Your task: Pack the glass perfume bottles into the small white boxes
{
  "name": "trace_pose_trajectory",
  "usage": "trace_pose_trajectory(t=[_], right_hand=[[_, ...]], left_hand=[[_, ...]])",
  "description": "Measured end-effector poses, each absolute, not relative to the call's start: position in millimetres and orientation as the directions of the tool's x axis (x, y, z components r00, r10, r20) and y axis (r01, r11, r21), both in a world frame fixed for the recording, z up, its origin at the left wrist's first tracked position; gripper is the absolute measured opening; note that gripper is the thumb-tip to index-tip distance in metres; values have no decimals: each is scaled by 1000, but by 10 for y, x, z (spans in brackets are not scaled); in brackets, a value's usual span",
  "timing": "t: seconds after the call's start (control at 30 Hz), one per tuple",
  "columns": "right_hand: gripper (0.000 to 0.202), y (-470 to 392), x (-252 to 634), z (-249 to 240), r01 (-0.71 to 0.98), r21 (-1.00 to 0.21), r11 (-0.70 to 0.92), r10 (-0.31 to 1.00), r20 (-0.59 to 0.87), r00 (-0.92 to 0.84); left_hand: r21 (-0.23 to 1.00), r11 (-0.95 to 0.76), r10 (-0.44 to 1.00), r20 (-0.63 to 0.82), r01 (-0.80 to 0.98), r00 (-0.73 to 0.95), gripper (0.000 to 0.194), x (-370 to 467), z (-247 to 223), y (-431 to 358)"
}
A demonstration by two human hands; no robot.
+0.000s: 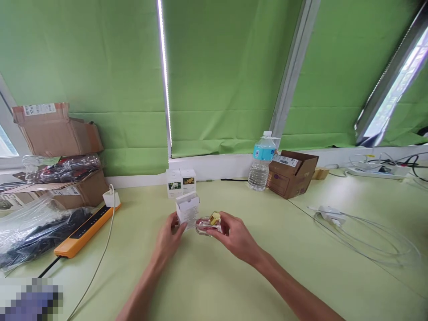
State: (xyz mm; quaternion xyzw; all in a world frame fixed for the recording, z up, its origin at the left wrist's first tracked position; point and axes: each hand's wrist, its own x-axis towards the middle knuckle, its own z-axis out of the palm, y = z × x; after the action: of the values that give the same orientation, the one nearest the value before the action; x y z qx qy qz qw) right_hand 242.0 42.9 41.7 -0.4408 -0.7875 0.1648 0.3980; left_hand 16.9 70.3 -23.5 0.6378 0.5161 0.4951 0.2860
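My left hand [170,237] is closed round the lower part of a small white carton [188,211], which stands upright with its top end flap up. Just right of it, my right hand [238,235] grips a clear glass perfume bottle [203,226] with a gold cap [215,218] and a pinkish tint. The bottle lies on its side, close beside the carton; whether the two touch I cannot tell. Behind them, against the wall, stand two more small white boxes [181,182] with flower pictures on the front.
A water bottle [259,167] and an opened brown cardboard box [291,174] stand at the back right. White cables with a charger [331,215] lie on the right. To the left are an orange power strip [87,227], stacked cartons [60,133] and a plastic-wrapped bundle [43,232].
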Motion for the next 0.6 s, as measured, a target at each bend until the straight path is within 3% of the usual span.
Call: trace_pose_trajectory(t=[0.2, 0.37, 0.6], right_hand=[[22, 422, 2486, 484, 484, -555, 677, 694, 700, -168], [19, 392, 2530, 595, 442, -544, 713, 648, 752, -119], [27, 421, 2580, 574, 436, -439, 786, 591, 742, -318]], left_hand=[[828, -365, 925, 374, 426, 65, 39, 217, -174, 607], [795, -404, 912, 388, 453, 133, 38, 257, -174, 551], [765, -454, 890, 417, 458, 186, 37, 259, -150, 537]])
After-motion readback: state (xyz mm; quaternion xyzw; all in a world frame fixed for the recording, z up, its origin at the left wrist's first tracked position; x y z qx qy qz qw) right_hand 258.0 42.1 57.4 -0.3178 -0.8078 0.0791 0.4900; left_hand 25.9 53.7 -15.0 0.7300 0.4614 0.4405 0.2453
